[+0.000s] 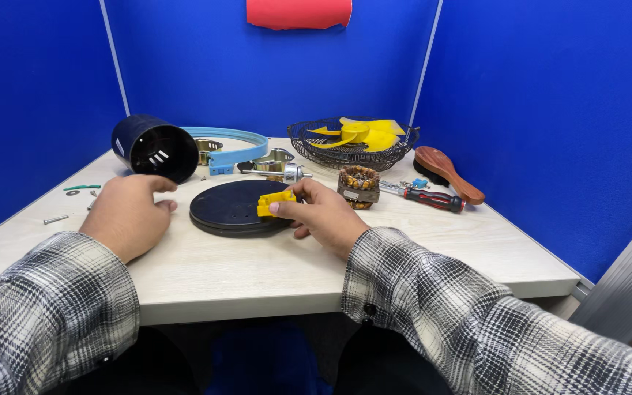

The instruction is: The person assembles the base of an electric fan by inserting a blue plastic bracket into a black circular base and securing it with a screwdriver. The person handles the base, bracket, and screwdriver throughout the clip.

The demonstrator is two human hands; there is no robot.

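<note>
Fingers of the right hand (323, 213) pinch a small yellow block (276, 202) over the near-right edge of the black disc (232, 208), steadying it there, while the left hand (127, 214) rests loosely curled, holding nothing, on the bench (257, 271) left of the disc.

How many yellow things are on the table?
2. A small yellow plastic block is pinched in the right hand over the black round disc. A yellow plastic fan blade lies in the black wire basket at the back. Other small pieces could be hidden.
</note>
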